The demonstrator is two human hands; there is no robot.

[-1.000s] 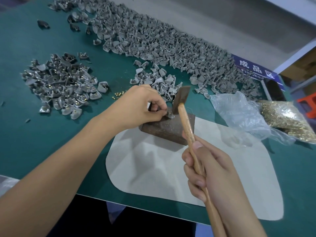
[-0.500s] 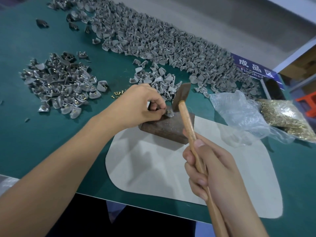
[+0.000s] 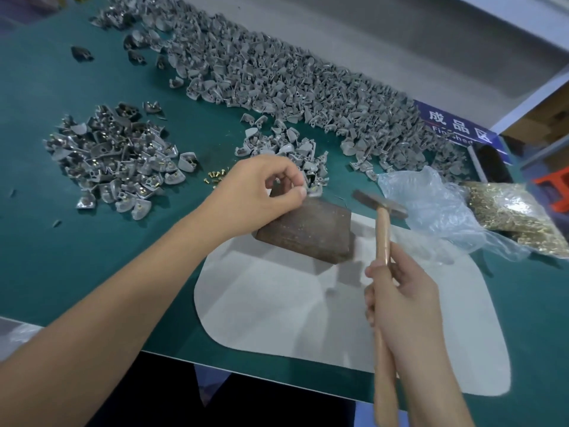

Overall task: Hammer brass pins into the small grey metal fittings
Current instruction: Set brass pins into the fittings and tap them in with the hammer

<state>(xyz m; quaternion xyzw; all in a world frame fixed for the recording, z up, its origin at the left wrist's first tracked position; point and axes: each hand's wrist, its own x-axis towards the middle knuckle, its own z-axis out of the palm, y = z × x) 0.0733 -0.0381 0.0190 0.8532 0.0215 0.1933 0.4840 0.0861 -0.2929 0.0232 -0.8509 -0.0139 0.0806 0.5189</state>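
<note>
The green desk (image 3: pixel 77 257) carries a long heap of grey fittings (image 3: pixel 277 81) along its far edge and a smaller pile with brass pins seated (image 3: pixel 117 161) toward the left edge. On the dark block (image 3: pixel 311 229) at mid-desk, the left hand (image 3: pixel 255 192) has its fingers (image 3: pixel 300 191) pinched on a fitting at the block's far edge. The right hand (image 3: pixel 403 306) is wrapped round the hammer (image 3: pixel 383 229). A skewed blow could hit fingertips or bend the pin. The pin itself is hidden.
</note>
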